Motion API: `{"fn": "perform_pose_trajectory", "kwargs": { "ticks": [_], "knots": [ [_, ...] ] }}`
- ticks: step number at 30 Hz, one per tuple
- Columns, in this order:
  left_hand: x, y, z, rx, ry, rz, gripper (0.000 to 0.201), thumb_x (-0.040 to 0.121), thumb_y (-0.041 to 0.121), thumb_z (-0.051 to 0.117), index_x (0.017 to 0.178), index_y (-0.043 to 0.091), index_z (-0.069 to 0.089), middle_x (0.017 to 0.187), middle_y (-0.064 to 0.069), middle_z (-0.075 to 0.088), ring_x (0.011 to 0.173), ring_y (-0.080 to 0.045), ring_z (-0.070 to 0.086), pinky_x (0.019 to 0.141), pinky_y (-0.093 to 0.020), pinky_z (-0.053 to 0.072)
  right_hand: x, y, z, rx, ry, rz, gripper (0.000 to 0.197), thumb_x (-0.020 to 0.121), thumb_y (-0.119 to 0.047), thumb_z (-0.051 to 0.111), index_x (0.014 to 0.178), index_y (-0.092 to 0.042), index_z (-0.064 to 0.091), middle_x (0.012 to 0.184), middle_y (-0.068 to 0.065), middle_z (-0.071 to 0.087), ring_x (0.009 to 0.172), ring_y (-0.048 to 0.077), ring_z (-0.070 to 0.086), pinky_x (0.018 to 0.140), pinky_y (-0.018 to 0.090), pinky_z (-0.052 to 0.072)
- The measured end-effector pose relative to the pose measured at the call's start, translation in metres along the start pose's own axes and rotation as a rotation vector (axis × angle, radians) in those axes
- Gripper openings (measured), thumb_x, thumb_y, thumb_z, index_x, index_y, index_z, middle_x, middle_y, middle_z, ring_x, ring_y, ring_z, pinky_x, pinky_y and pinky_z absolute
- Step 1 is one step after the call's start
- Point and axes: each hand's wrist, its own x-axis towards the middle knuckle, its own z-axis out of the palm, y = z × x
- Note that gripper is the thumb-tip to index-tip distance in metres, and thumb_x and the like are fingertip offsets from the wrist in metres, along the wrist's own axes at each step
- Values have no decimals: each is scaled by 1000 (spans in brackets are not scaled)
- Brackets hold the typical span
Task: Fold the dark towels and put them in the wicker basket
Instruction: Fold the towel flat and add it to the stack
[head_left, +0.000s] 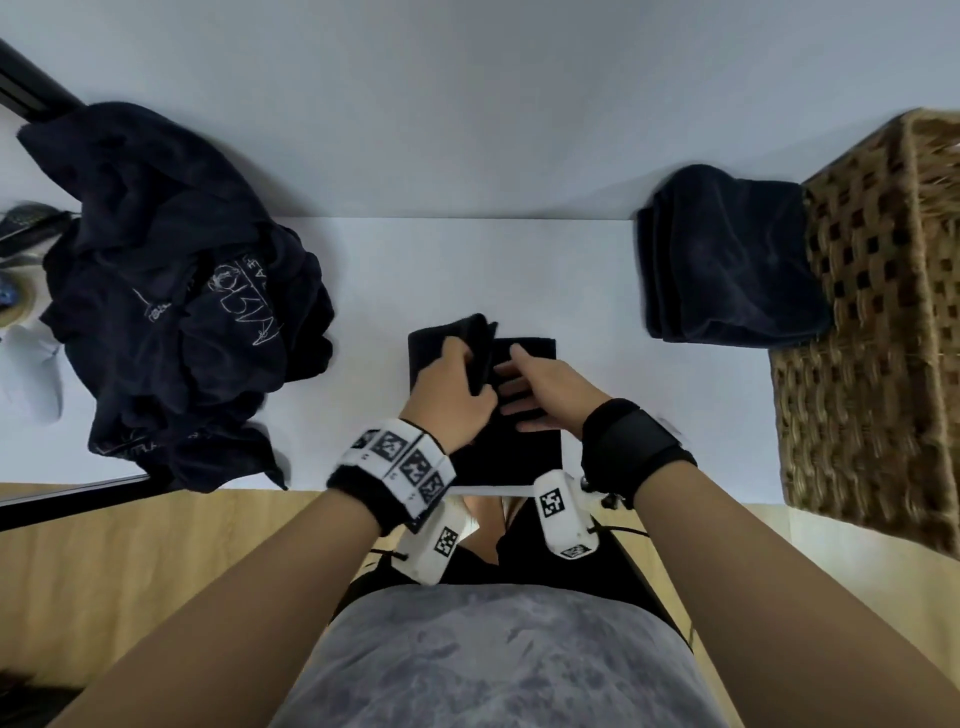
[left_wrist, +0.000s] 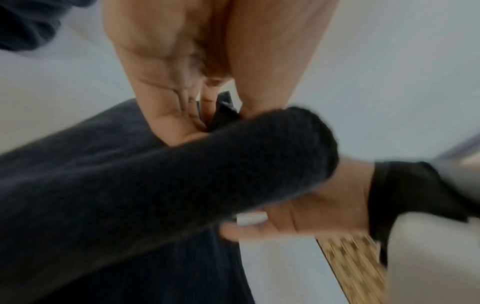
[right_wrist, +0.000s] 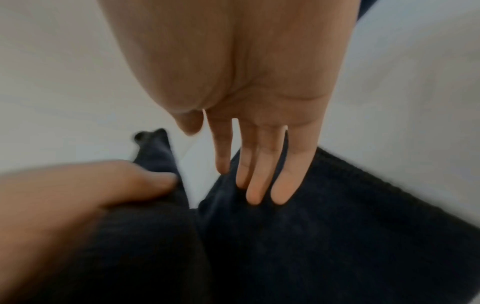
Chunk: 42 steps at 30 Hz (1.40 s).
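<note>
A dark towel (head_left: 530, 447) lies half folded on the white table (head_left: 467, 270) in front of me. My left hand (head_left: 457, 379) grips its left flap and holds it lifted over the middle; the left wrist view shows the fingers (left_wrist: 182, 115) curled round that dark fold (left_wrist: 182, 174). My right hand (head_left: 540, 389) lies flat with straight fingers (right_wrist: 259, 174) pressing on the towel's right half (right_wrist: 337, 226). A stack of folded dark towels (head_left: 727, 260) sits beside the wicker basket (head_left: 872, 322) at the right.
A heap of unfolded dark towels (head_left: 171, 291) with white embroidery covers the table's left side. A wall rises behind the table. The table's near edge runs just under my wrists, with wooden floor (head_left: 156, 561) below.
</note>
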Motion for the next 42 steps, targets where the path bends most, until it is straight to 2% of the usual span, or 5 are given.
{"fn": "perform_pose_trajectory", "kwargs": {
  "ticks": [10,16,25,33,42],
  "knots": [
    [-12,-26,31,-292,25,-24,16,92,20,59,107,22,66,87,10,66,70,-6,67,73,-22,56,-3,20,-12,-15,231,-69,17,90,-18,61,103,-8,65,103,18,70,97,37,68,83,55,57],
    [1,-61,22,-51,234,-232,42,86,38,71,116,13,53,111,-5,51,90,-17,57,81,-27,46,-1,32,-27,-382,395,-14,35,91,-23,58,125,-12,57,111,7,67,99,22,61,81,19,48],
    [23,-60,26,-199,50,-382,62,75,46,78,123,14,55,116,-1,64,105,-20,62,82,-27,47,14,34,-22,-268,252,92,48,78,-46,76,110,-11,66,107,1,70,100,20,67,87,31,54],
    [17,-20,21,-346,68,-282,30,79,48,71,100,28,62,103,6,69,95,-16,64,85,-32,53,-12,2,-39,-152,263,-30,23,72,-39,76,89,-29,65,93,-7,72,90,15,69,85,35,57],
    [51,141,22,-556,23,113,36,79,58,67,105,35,59,102,15,67,99,-9,65,83,-28,54,-99,-58,-167,-161,822,-311,49,80,-42,72,122,-20,58,106,-9,62,98,12,58,79,21,46]
  ]
}}
